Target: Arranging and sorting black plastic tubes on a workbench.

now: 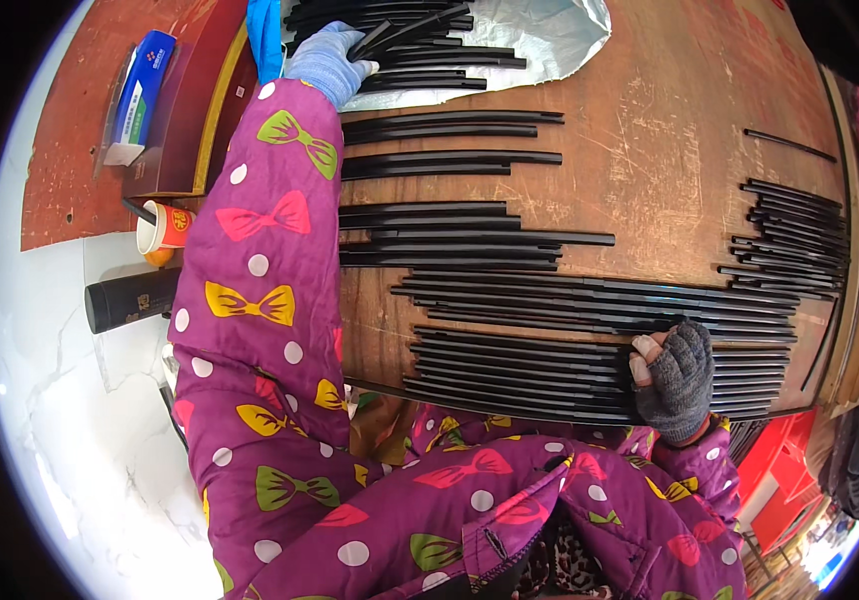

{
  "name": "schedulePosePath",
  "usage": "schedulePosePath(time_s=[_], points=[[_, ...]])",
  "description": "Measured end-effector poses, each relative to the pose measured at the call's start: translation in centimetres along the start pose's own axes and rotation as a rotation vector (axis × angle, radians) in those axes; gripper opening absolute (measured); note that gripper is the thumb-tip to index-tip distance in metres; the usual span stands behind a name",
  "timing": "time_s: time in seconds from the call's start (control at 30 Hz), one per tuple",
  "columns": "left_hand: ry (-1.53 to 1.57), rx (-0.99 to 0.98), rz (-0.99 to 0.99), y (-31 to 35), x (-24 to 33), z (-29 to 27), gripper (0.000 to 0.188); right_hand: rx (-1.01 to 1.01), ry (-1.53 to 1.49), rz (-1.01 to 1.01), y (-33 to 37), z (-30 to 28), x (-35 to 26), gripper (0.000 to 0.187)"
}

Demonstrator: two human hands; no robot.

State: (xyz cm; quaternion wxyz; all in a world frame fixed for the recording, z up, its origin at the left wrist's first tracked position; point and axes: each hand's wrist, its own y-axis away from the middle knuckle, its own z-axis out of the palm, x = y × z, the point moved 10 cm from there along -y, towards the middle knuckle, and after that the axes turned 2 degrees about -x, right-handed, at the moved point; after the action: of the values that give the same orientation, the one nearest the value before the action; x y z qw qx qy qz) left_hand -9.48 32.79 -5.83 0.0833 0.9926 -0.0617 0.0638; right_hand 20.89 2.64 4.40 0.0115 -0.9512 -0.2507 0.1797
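Observation:
My left hand (330,62), in a light blue glove, reaches to the far left and closes around the end of a black rod (420,28). That rod lies slanted over a pile of similar black rods (460,62) on a white plastic sheet (565,35). Near the table's front edge, my right hand (678,382) wears a dark grey glove with bare fingertips. Its fingers are curled over a neat row of black rods (530,375); whether they grip anything is hidden. Another row of rods (550,298) lies just beyond it.
Small groups of rods (450,165) lie on the brown wooden table (650,150) between my hands. Shorter rods (790,235) are stacked at the right edge. Left of my sleeve are a dark red box (185,120), a blue-and-white carton (145,90), a paper cup (165,228) and a black cylinder (130,300).

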Motion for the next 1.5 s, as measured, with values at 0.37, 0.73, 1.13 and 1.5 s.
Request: schedulePosePath(time_s=[0.37,0.73,1.13,1.5], points=[[-0.029,0.073,0.096,-1.0,-0.5,0.1,0.056,0.01,0.02,-0.001,-0.1,0.0,-0.1,0.031],[-0.179,-0.05,0.064,-0.4,0.8,-0.2,0.058,0.01,0.038,0.002,-0.2,-0.1,-0.2,0.027],[-0.125,-0.104,0.068,3.7,2.1,1.1,0.053,0.01,0.024,0.0,0.1,-0.1,-0.3,0.025],[-0.033,0.204,0.295,7.6,3.6,-0.4,0.044,0.087,-0.151,0.103,-5.3,-5.1,0.0,0.019]])
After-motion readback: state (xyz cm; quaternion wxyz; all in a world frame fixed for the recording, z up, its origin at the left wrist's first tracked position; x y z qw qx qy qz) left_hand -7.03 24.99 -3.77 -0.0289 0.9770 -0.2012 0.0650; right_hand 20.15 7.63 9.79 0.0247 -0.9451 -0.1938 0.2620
